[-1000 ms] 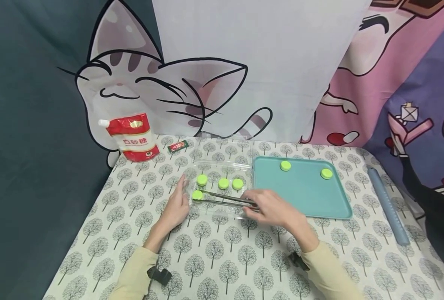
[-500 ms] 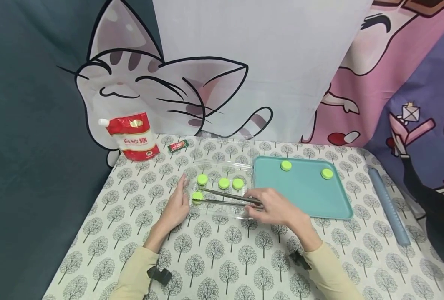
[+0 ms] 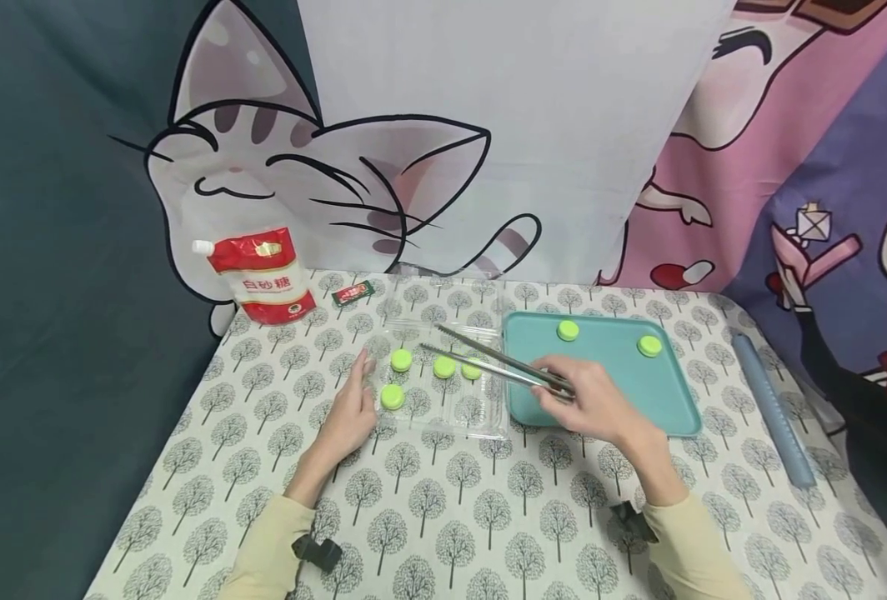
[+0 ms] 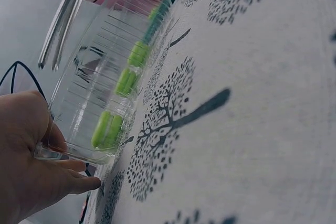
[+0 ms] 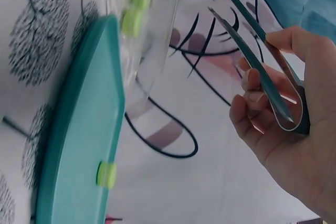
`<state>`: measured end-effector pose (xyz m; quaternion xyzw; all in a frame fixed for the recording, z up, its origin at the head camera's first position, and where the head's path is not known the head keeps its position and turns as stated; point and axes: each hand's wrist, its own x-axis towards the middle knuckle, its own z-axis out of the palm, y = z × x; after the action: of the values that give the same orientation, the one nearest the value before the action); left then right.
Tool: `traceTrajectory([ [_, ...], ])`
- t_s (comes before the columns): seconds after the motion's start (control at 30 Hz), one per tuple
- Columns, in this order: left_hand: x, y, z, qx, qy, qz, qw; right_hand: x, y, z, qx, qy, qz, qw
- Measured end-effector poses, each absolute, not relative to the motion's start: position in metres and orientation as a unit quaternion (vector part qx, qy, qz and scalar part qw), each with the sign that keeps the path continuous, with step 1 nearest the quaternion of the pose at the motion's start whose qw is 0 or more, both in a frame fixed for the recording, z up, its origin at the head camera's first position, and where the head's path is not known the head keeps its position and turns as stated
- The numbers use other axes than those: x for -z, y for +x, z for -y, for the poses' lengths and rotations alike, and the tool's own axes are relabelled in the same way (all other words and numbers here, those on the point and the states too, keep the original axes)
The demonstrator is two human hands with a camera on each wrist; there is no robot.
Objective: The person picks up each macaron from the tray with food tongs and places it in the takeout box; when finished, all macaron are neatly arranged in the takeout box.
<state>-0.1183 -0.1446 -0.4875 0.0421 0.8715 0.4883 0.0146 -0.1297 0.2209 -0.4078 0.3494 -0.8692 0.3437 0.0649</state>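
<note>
My right hand (image 3: 592,398) grips metal tongs (image 3: 499,358) above the clear plastic box (image 3: 481,429); their two arms are spread with nothing between the tips, as the right wrist view also shows. My left hand (image 3: 351,408) holds the box's left wall, its fingers at the rim in the left wrist view. Several lime-green macarons lie in the box: a front-left macaron (image 3: 392,397), one behind it (image 3: 401,360), a middle macaron (image 3: 444,367) and a right one (image 3: 471,368) partly covered by the tongs. The box's lid (image 3: 443,300) is folded back.
Right of the box lies a teal tray (image 3: 601,383) with two macarons, one at its back edge (image 3: 568,331) and one at the back right (image 3: 649,346). A red-and-white sugar pouch (image 3: 267,279), a small green-red packet (image 3: 353,292) and a blue-grey roll (image 3: 774,408) are also on the table.
The tongs have come off the front-left macaron, which stays in the box. My right hand has moved right and lifted them up and back. My left hand has kept its place.
</note>
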Motion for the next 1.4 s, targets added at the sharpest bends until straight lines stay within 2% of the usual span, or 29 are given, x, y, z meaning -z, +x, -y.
traceTrajectory([
  [0.27, 0.488, -0.118, 0.146, -0.482, 0.035, -0.875, 0.016, 0.413, -0.129, -0.249, -0.327, 0.303, 0.884, 0.142],
  [0.43, 0.487, -0.117, 0.147, -0.483, 0.036, -0.875, 0.016, 0.417, -0.127, -0.267, -0.316, 0.262, 0.897, 0.166],
  [1.07, 0.489, -0.118, 0.145, -0.487, 0.039, -0.872, 0.014, 0.432, -0.116, -0.316, -0.256, 0.133, 0.935, 0.206],
  [1.4, 0.488, -0.118, 0.145, -0.492, 0.039, -0.87, 0.013, 0.44, -0.113, -0.329, -0.249, 0.094, 0.948, 0.172],
])
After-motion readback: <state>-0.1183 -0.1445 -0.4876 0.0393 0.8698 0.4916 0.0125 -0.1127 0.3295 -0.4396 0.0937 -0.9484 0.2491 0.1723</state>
